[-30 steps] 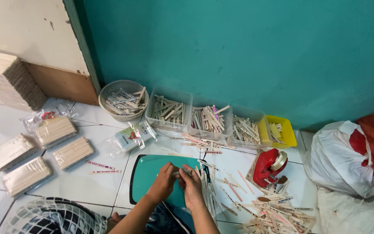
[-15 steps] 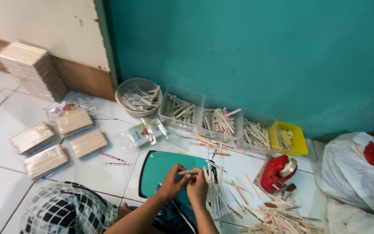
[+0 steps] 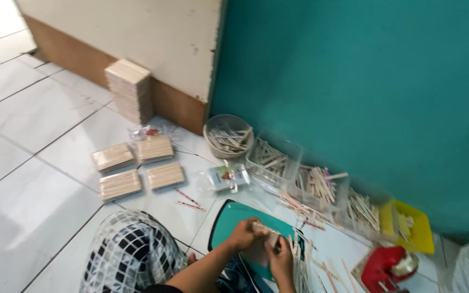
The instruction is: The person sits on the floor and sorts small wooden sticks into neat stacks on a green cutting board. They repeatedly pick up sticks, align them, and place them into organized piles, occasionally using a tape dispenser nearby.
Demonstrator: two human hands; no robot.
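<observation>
Closest to the camera, both hands meet over a teal cutting mat (image 3: 229, 220) lying flat on the white tiled floor (image 3: 39, 179). The left hand (image 3: 243, 234) is curled around a small bundle of wooden sticks (image 3: 264, 229), and the right hand (image 3: 280, 259) pinches the same bundle from below, so both are closed on it just above the mat. A checkered black-and-white cloth (image 3: 131, 255) covers the person's knee at the bottom left.

Right of the hands, loose sticks (image 3: 305, 260) are scattered over the floor, and a red tape dispenser (image 3: 387, 267) sits near the bottom right corner. Just past the mat there's a small clear plastic packet (image 3: 225, 177), and to its left four flat bundles of sticks (image 3: 137, 167) lie in a rough square.

Further back along the teal wall (image 3: 354, 81): a round bowl (image 3: 227, 135) of sticks, then clear trays (image 3: 273, 158) full of sticks, then a yellow tray (image 3: 411, 227). A tall stack of sticks (image 3: 130, 91) stands against the cream panel.
</observation>
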